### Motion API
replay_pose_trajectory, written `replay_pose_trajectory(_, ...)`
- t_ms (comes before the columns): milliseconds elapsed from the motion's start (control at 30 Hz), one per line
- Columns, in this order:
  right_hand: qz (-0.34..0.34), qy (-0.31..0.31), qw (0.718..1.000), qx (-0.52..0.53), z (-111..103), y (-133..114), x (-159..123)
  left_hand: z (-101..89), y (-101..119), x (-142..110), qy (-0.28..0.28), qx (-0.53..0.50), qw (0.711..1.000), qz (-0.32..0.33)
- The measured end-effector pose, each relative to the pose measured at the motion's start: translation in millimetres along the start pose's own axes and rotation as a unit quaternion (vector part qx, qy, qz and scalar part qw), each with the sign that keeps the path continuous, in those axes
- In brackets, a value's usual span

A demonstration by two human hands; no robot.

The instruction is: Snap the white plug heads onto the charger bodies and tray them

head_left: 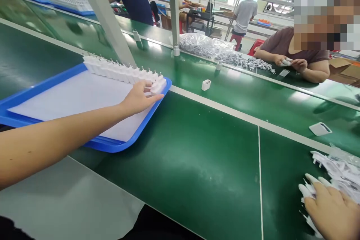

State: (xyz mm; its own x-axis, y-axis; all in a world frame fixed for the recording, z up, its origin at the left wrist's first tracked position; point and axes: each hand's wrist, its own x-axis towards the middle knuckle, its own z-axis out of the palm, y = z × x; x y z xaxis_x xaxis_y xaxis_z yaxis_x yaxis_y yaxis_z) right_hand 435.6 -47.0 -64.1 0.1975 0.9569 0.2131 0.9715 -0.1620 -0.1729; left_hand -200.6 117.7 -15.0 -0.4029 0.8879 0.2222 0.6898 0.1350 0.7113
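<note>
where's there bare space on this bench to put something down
Free: the white sheet in the blue tray, in front of the plug row that the left hand touches; and the green belt between the tray and the plug pile. Crowded: that pile under the right hand.

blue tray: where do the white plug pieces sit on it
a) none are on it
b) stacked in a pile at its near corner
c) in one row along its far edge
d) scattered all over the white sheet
c: the white plug pieces stand in a single row along the far edge of the blue tray, and the left hand touches the row's right end.
</note>
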Motion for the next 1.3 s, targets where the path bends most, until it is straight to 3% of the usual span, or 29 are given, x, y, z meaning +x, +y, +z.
replay_pose_trajectory(133, -0.004, 0.014, 0.994, -0.104, 4, 0, 4, 1.0, 37, -11, 0.056, 0.032, 0.993, 0.099)
replay_pose_trajectory(233, -0.006, 0.030, 0.993, -0.117, 1, -11, -1, 33.8, 80, -1, -0.002, 0.042, 0.987, 0.152)
replay_pose_trajectory(400, 0.015, 0.099, 0.995, -0.024, -9, -34, -8, 114.7, 141, 36, -0.078, 0.028, 0.996, 0.040)
replay_pose_trajectory(467, 0.025, 0.138, 0.987, 0.079, -15, -49, -12, 132.2, 154, 38, -0.080, 0.007, 0.997, -0.004)
replay_pose_trajectory(533, 0.043, 0.130, 0.963, 0.230, -21, -67, -16, 140.5, 163, 33, -0.077, -0.036, 0.996, -0.027)
replay_pose_trajectory(633, 0.072, 0.081, 0.869, 0.483, -27, -96, -14, 146.6, 171, 18, -0.044, -0.129, 0.990, -0.038)
replay_pose_trajectory(733, 0.052, -0.017, 0.791, 0.609, -33, -125, -5, 144.1, 181, -11, -0.062, -0.231, 0.970, -0.047)
replay_pose_trajectory(800, 0.045, -0.075, 0.745, 0.661, -39, -143, 1, 133.0, 185, -42, -0.124, -0.295, 0.945, -0.066)
replay_pose_trajectory(867, 0.042, -0.134, 0.708, 0.692, -44, -160, 6, 116.8, 182, -78, -0.225, -0.346, 0.906, -0.090)
replay_pose_trajectory(933, 0.037, -0.191, 0.686, 0.702, -46, -174, 11, 100.3, 172, -113, -0.314, -0.362, 0.870, -0.119)
replay_pose_trajectory(1033, 0.048, -0.243, 0.667, 0.703, -39, -190, 14, 84.1, 147, -154, -0.402, -0.357, 0.829, -0.151)
replay_pose_trajectory(1100, 0.065, -0.247, 0.664, 0.702, -31, -198, 14, 81.8, 129, -169, -0.449, -0.347, 0.811, -0.143)
replay_pose_trajectory(1167, 0.070, -0.225, 0.688, 0.687, -21, -202, 11, 85.3, 113, -175, -0.472, -0.338, 0.806, -0.118)
replay_pose_trajectory(1300, 0.018, -0.115, 0.818, 0.564, -8, -200, 2, 99.1, 94, -176, -0.506, -0.329, 0.796, -0.044)
